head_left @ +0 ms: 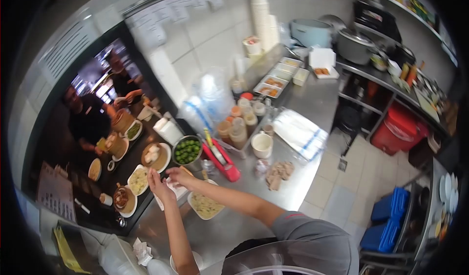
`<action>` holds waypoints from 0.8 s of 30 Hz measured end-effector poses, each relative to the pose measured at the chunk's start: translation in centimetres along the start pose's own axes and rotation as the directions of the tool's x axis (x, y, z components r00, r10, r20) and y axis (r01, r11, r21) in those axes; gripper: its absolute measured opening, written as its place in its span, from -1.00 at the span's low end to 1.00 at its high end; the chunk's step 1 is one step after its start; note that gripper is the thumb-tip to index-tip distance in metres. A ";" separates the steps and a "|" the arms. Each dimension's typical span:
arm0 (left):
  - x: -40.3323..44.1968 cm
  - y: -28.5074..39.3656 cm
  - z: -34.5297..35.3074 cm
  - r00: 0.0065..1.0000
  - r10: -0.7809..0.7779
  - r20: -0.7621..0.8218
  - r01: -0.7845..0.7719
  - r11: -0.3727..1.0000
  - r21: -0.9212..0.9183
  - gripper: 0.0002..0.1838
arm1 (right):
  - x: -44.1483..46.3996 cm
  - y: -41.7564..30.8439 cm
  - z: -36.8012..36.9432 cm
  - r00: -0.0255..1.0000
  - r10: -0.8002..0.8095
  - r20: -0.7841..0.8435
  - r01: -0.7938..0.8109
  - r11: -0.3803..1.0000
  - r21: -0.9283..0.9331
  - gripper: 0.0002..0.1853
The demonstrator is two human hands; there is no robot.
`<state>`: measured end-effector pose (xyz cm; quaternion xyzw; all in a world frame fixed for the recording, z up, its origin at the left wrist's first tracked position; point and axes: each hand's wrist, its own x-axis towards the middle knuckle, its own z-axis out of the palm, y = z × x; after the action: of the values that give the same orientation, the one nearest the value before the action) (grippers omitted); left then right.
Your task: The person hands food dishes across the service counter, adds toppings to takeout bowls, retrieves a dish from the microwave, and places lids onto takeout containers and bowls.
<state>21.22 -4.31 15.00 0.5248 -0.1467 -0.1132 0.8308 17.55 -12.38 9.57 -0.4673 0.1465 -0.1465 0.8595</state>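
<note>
My left hand (160, 186) is raised over the steel counter near the pass-through window, fingers stretched out. Close beside it, my right hand (180, 177) reaches in from the right with its fingers extended. White paper-like material (179, 191) shows just below and between the hands; blur hides whether either hand touches it. An oval white dish of pale food with green bits (206, 206) sits under my right forearm. On the window ledge, a similar filled dish (138, 181) lies just beyond my left fingertips. A metal pot of green limes or similar fruit (188, 151) stands beyond my right hand.
A red tape dispenser (221, 163), sauce bottles (238, 131), a white mug (262, 145) and a pile of sliced food (280, 175) stand to the right. Plastic bags (300, 134) lie near the counter's edge. Past the window, people (90, 116) stand by plated food.
</note>
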 end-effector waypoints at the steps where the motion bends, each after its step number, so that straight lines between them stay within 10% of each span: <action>1: -3.2 2.1 2.8 0.994 0.060 0.091 -0.060 0.998 -0.001 -0.84 | -4.5 -0.7 -2.0 0.986 -0.088 0.142 0.115 0.973 -0.198 -0.74; 4: -10.0 3.3 6.9 0.865 0.259 0.430 -0.327 0.941 0.090 -0.90 | -19.2 -2.1 -8.7 0.849 -0.016 0.528 0.212 0.926 -0.313 -0.88; 6: -16.4 4.7 10.6 0.708 0.283 0.647 -0.437 0.895 0.087 -0.93 | -29.2 -1.6 -14.6 0.876 0.187 0.444 0.011 0.913 -0.407 -0.80; 10: -28.7 3.2 16.8 0.373 0.038 0.927 -0.381 0.917 0.116 -0.95 | -48.1 0.7 -25.3 0.983 0.095 -0.156 -0.145 0.924 -0.355 -0.88; 14: -41.4 -1.0 23.2 0.076 0.020 0.997 -0.388 0.922 0.011 -0.93 | -63.5 2.6 -32.1 0.732 -0.083 -0.676 -0.254 0.888 -0.383 -0.75; 17: -52.3 -4.3 29.0 -0.245 -0.063 0.967 -0.339 0.940 -0.024 -0.86 | -71.5 2.3 -34.7 0.565 -0.119 -0.816 -0.367 0.850 -0.378 -0.54; 21: -64.9 -13.4 35.2 -0.625 -0.473 0.622 -0.704 0.686 -0.185 -0.59 | -81.7 -0.8 -37.2 0.526 -0.189 -0.829 -0.380 0.820 -0.428 -0.45; 24: -73.7 -14.0 40.0 -0.870 -0.353 0.343 -0.453 0.847 -0.278 -0.44 | -89.8 -1.7 -37.4 0.363 -0.225 -0.904 -0.340 0.871 -0.354 -0.45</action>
<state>-62.43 -18.58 9.39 0.1165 -0.9276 -0.3363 -0.1137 -79.30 -6.75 1.84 -0.4955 0.6529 -0.3103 0.4816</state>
